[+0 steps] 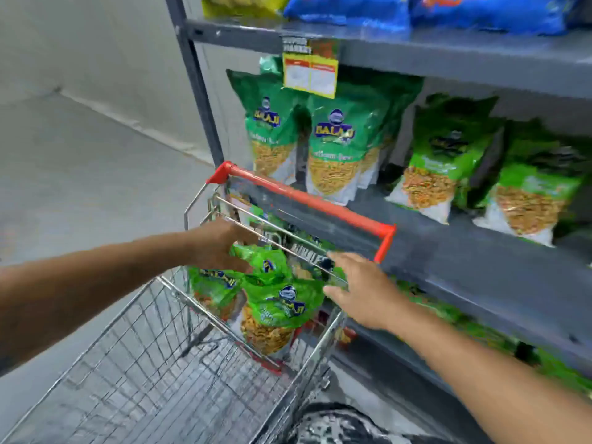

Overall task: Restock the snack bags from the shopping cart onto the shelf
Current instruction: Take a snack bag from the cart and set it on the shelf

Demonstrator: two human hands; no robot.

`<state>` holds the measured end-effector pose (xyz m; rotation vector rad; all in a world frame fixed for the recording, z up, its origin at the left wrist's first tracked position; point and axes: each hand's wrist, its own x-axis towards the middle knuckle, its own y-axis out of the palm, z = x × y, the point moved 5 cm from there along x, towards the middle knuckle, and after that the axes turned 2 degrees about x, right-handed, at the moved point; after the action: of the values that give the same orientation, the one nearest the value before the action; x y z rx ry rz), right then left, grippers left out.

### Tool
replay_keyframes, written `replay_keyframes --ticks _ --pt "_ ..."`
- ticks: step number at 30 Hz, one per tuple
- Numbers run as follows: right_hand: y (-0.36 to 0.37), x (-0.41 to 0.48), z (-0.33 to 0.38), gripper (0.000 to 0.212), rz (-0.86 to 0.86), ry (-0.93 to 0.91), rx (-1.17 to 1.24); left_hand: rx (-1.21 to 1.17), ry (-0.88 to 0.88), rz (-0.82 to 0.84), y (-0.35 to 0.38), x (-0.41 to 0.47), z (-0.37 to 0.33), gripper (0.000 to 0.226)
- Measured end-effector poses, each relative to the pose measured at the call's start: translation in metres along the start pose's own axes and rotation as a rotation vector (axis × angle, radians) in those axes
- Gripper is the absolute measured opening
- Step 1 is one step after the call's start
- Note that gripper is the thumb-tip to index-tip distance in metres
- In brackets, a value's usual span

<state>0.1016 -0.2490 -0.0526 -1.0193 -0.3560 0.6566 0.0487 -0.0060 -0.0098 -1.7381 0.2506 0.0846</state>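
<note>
A wire shopping cart [153, 363] with a red handle [307, 200] stands against the grey shelf [480, 251]. Several green snack bags lie in its child seat. My left hand [221, 248] grips the top of one green bag [266, 264]. My right hand [362, 290] reaches in from the right, fingers spread, touching the edge of another green bag [278, 312]. Green bags of the same kind stand on the middle shelf, among them one [333, 149] at the left.
Blue snack bags [480, 11] and a yellow bag lie on the top shelf. A yellow price tag [309, 73] hangs from that shelf's edge. More green packs sit on the lower shelf [474, 331]. Grey floor and wall are at the left.
</note>
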Motion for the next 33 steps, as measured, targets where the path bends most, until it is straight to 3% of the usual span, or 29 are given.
replay_keyframes --ticks 3,6,11,16,19,22,25,29,33 --pt "0.017 0.021 -0.003 0.057 0.101 0.003 0.032 0.061 0.049 0.008 0.013 0.003 0.008 0.055" --pt "0.030 0.036 -0.005 0.060 0.223 0.027 0.017 0.128 0.167 0.090 0.037 0.002 0.000 0.049" --pt "0.041 0.046 0.004 0.033 0.354 0.022 -0.128 0.286 0.302 -0.018 0.047 0.000 -0.006 0.032" --pt "0.040 0.049 0.007 0.027 0.315 0.017 -0.052 0.296 0.315 -0.151 0.040 -0.010 -0.012 0.017" --pt "0.029 0.045 0.013 0.023 0.232 -0.043 0.075 0.237 0.282 -0.196 0.022 -0.019 -0.014 0.013" --pt "0.005 0.038 0.022 0.019 0.108 -0.123 0.260 0.023 0.221 -0.170 -0.003 -0.029 -0.010 0.031" --pt "-0.036 0.033 0.023 0.015 -0.080 -0.125 0.466 -0.232 0.174 -0.165 -0.035 -0.029 -0.007 0.036" --pt "-0.104 0.023 0.009 0.015 -0.429 -0.062 0.776 -0.636 0.117 -0.353 -0.089 -0.008 -0.021 0.044" --pt "-0.165 0.020 -0.019 0.013 -0.750 -0.045 0.957 -0.912 0.257 -0.417 -0.129 0.050 -0.064 0.014"
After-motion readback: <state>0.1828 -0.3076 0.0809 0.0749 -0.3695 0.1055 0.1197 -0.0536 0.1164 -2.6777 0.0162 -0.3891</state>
